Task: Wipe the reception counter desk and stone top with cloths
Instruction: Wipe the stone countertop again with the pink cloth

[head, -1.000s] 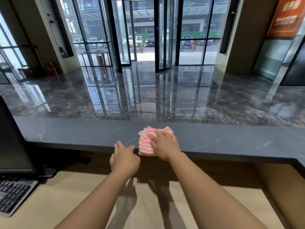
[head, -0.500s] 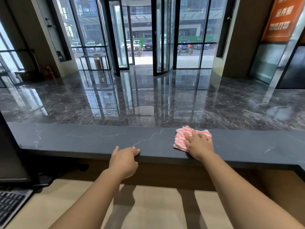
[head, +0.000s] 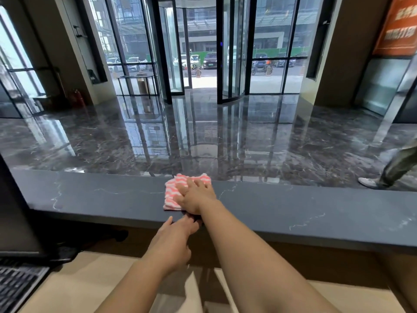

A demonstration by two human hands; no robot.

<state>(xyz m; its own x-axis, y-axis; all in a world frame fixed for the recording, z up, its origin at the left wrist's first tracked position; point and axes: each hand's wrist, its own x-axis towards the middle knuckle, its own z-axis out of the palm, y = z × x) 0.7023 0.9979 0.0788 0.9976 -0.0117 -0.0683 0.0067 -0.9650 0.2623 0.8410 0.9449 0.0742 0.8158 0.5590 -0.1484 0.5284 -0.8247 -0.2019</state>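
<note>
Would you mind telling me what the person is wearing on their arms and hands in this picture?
Nothing shows on them. Both forearms are bare up to the frame's edge, with no sleeve in view. The left hand and the right hand wear no gloves, and I see no watch, bracelet or ring.

Open stone top [head: 293,211] rightward, monitor [head: 13,211] blocking left

Cloth [head: 174,192] and right hand [head: 196,198] back leftward

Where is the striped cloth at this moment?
Head view, centre: the cloth lies on the grey stone top under the right hand, just beyond the left hand.
</note>
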